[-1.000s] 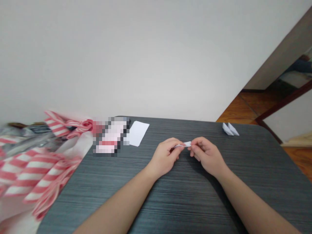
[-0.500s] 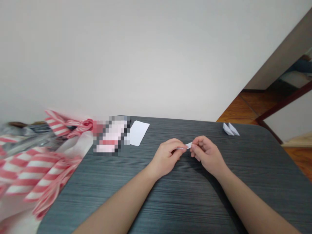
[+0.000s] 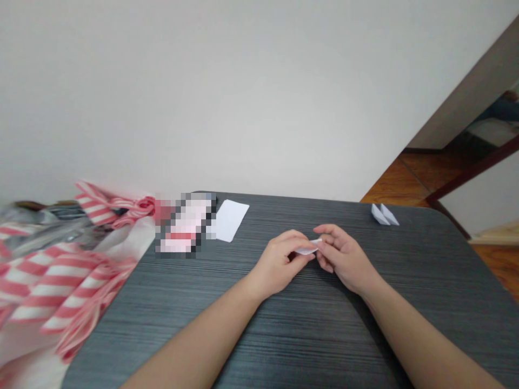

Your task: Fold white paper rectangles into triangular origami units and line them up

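Note:
Between my two hands, above the middle of the dark table (image 3: pixel 251 324), is a small folded piece of white paper (image 3: pixel 307 249). My left hand (image 3: pixel 281 263) grips its left end, fingers over the top and thumb in front. At the paper's right end, my right hand (image 3: pixel 344 258) pinches it with the thumb, the index finger stretched out above. The fingers hide much of the paper, so its full shape cannot be made out. Two small pointed folded white papers (image 3: pixel 384 214) stand side by side at the table's far right.
White paper sheets (image 3: pixel 231 220) lie at the table's back left, beside a pixelated phone-like object (image 3: pixel 186 222). Red-and-white striped cloth (image 3: pixel 60 275) is heaped off the left edge. A pale wall (image 3: pixel 259 97) rises behind the table; wooden floor (image 3: pixel 409 173) shows at right.
The folded paper has turned in my fingers and shows a wider face. My right index finger has lifted and straightened away from it. The papers on the table stay put.

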Action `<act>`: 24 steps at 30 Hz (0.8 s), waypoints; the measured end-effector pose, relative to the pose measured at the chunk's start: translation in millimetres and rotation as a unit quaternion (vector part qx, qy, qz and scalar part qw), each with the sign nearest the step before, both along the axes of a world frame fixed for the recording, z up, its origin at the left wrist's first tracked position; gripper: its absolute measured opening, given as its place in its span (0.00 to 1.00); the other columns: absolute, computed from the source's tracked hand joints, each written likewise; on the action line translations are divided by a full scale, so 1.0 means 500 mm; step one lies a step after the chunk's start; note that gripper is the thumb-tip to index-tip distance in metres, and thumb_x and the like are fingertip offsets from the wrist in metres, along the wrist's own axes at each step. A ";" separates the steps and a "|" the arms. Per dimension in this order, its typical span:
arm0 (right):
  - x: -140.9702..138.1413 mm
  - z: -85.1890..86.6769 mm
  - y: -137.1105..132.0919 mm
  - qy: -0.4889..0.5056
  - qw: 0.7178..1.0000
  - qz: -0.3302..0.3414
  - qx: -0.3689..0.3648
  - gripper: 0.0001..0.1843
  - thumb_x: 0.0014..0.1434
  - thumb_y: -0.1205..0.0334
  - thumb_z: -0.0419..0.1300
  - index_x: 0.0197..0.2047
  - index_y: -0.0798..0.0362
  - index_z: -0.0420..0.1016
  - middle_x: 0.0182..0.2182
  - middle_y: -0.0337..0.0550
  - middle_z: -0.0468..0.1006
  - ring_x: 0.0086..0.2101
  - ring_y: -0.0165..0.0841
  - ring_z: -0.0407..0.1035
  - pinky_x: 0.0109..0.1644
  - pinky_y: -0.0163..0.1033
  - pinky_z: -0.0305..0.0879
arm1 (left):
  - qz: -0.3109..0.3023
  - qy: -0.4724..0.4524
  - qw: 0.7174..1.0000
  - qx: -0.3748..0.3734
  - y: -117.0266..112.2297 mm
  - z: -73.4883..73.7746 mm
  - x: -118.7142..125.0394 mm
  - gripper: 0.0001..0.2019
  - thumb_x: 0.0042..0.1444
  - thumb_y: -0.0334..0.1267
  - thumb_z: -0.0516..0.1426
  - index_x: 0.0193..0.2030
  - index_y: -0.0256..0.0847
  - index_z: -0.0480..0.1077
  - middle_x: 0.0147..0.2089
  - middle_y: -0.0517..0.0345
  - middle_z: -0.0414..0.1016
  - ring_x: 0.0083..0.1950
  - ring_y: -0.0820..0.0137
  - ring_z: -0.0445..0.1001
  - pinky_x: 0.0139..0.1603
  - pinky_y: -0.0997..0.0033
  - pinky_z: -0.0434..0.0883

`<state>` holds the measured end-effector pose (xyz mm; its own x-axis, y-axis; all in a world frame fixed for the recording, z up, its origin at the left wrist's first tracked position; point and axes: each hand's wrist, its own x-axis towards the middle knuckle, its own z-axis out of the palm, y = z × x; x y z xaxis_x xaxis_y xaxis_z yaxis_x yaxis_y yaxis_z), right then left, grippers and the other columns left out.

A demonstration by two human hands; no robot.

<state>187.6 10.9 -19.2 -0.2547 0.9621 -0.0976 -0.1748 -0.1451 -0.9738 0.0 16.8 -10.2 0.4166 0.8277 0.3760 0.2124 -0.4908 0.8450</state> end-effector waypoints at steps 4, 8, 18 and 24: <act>-0.001 0.006 0.000 0.015 0.999 0.020 -0.030 0.18 0.57 0.57 0.66 0.48 0.49 0.65 0.24 0.31 0.71 0.18 0.23 0.61 0.18 0.28 0.50 | -0.004 0.010 1.000 0.001 -0.003 0.001 -0.001 0.09 0.60 0.33 0.58 0.44 0.42 0.79 0.44 0.52 0.77 0.44 0.68 0.75 0.46 0.69 0.72; -0.001 0.010 0.000 0.036 0.997 0.027 -0.058 0.18 0.57 0.59 0.66 0.47 0.50 0.65 0.24 0.30 0.71 0.17 0.22 0.59 0.18 0.27 0.47 | -0.009 0.026 1.000 -0.001 -0.004 -0.001 -0.001 0.09 0.62 0.33 0.57 0.44 0.43 0.80 0.44 0.52 0.76 0.42 0.69 0.75 0.42 0.71 0.71; -0.003 0.006 -0.001 0.044 0.998 0.031 -0.043 0.17 0.60 0.59 0.64 0.49 0.49 0.64 0.24 0.31 0.71 0.19 0.24 0.62 0.19 0.28 0.50 | 0.015 0.023 0.999 0.033 -0.005 0.000 -0.001 0.09 0.62 0.32 0.57 0.43 0.41 0.79 0.43 0.52 0.77 0.42 0.69 0.75 0.44 0.71 0.71; 0.009 -0.009 -0.009 -0.097 0.987 -0.016 0.124 0.06 0.65 0.59 0.58 0.41 0.49 0.64 0.29 0.36 0.74 0.24 0.27 0.68 0.25 0.32 0.61 | 0.045 0.008 0.998 0.038 -0.004 -0.002 0.001 0.08 0.63 0.31 0.56 0.41 0.40 0.78 0.41 0.53 0.77 0.42 0.70 0.75 0.43 0.71 0.71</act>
<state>192.1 6.6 -23.6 -0.2228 0.9699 0.0985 0.0178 0.1050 -0.9943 0.4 14.9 -11.1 0.3481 0.8315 0.4329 0.2723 -0.5316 0.8020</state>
